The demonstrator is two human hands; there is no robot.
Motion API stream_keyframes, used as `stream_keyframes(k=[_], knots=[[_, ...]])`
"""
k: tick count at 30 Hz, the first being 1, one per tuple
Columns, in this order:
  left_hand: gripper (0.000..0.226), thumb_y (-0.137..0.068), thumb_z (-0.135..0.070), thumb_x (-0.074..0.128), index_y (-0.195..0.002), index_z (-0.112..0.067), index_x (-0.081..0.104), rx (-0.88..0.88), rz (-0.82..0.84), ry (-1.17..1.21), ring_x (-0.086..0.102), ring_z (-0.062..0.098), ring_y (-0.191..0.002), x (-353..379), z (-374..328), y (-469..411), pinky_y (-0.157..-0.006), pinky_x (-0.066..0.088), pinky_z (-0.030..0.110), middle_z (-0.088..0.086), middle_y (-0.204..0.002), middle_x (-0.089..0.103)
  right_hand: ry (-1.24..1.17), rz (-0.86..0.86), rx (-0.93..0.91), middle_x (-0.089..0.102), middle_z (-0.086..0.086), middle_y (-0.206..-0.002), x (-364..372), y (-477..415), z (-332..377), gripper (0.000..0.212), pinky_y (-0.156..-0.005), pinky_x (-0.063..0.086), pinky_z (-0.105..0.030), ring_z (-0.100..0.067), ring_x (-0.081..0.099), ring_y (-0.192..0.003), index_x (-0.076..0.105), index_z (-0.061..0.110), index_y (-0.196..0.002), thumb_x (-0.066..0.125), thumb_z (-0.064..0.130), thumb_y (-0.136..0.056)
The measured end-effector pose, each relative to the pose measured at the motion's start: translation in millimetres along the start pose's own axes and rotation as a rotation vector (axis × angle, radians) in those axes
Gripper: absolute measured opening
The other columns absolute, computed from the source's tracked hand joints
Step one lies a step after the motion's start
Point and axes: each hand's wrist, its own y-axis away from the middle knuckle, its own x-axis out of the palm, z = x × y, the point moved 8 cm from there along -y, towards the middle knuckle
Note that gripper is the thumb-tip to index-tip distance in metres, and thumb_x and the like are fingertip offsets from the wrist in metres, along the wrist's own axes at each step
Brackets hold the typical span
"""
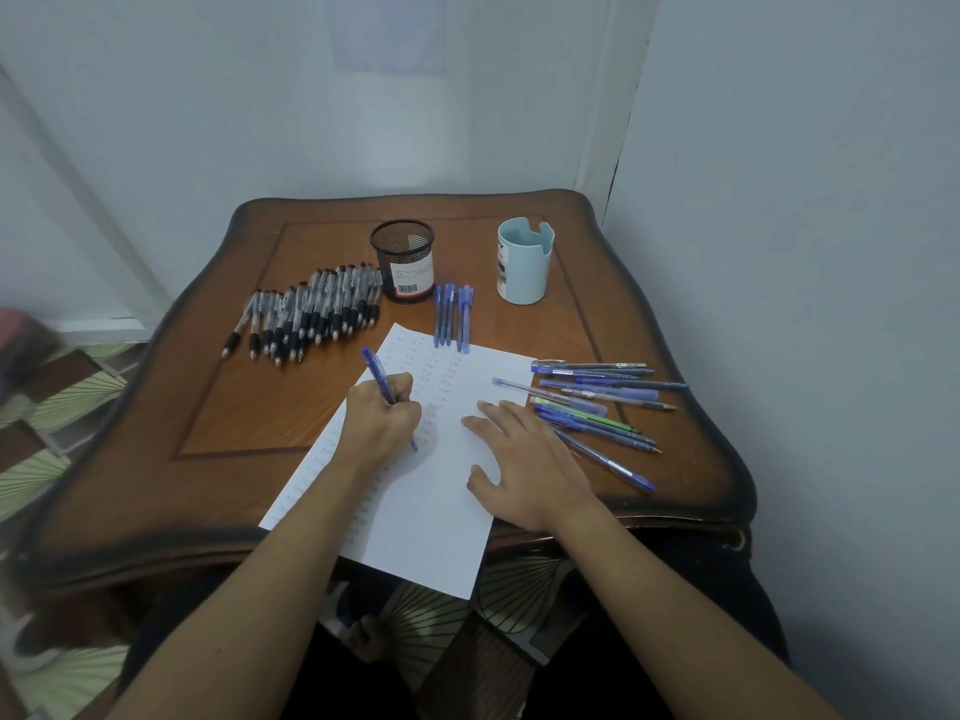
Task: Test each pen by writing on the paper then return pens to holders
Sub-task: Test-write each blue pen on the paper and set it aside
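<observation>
A white sheet of paper (pixel 441 511) lies on the wooden table (pixel 244 407), covered in columns of small written words. My left hand (pixel 382 426) grips a blue pen (pixel 375 368), its tip touching the paper. My right hand (pixel 524 459) lies flat on the sheet's right side, fingers spread. A black mesh holder (pixel 402 259) and a light blue holder (pixel 523 262) stand at the back, both without pens. Several black pens (pixel 311 311) lie in a row at the left. A few blue pens (pixel 453 314) rest near the mesh holder. Several more blue pens (pixel 597 402) lie at the right.
The table stands in a corner, with a pale wall (pixel 779 252) behind and to the right. Patterned floor tiles (pixel 57 397) show at the left. The paper's near edge overhangs the table's front.
</observation>
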Motion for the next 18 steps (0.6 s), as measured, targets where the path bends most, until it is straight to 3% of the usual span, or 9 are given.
stream_keyframes(k=[3,7,12,18], knots=[[0.031,-0.073,0.018,0.049,-0.058,-0.003,0.032,0.043,0.008,0.024,0.027,0.008,-0.052,0.8,-5.7,2.5,-0.045,0.023,0.016,-0.002,-0.053,0.026,0.005,-0.001,0.005,0.023,0.007,-0.163,-0.1,-0.4,-0.7,0.061,-0.122,0.012,-0.040,-0.016,0.014,-0.151,0.032,0.034,-0.152,0.046,0.052,-0.094],[0.025,-0.074,0.018,0.048,-0.060,0.006,0.031,0.057,0.021,0.021,0.028,0.010,-0.053,3.5,-6.7,4.3,-0.045,0.022,0.016,-0.003,-0.052,0.025,-0.001,0.003,0.002,0.023,0.007,-0.163,-0.6,0.2,0.1,0.062,-0.122,0.012,-0.041,-0.016,0.013,-0.152,0.032,0.034,-0.152,0.046,0.051,-0.094],[0.037,-0.072,0.019,0.048,-0.055,-0.007,0.028,0.060,0.031,0.038,0.026,0.007,-0.047,2.6,-11.8,7.4,-0.044,0.020,0.014,-0.007,-0.049,0.023,-0.002,0.004,0.003,0.023,0.006,-0.164,-1.2,0.9,0.7,0.062,-0.122,0.012,-0.041,-0.017,0.013,-0.152,0.032,0.033,-0.152,0.047,0.050,-0.095],[0.026,-0.074,0.019,0.051,-0.061,0.004,0.034,-0.011,0.001,0.053,0.032,0.009,-0.052,-0.8,-4.2,2.9,-0.046,0.028,0.019,0.002,-0.053,0.030,-0.004,0.004,-0.001,0.023,0.006,-0.164,-2.6,0.7,1.1,0.061,-0.122,0.012,-0.040,-0.017,0.013,-0.152,0.032,0.032,-0.152,0.047,0.050,-0.095]])
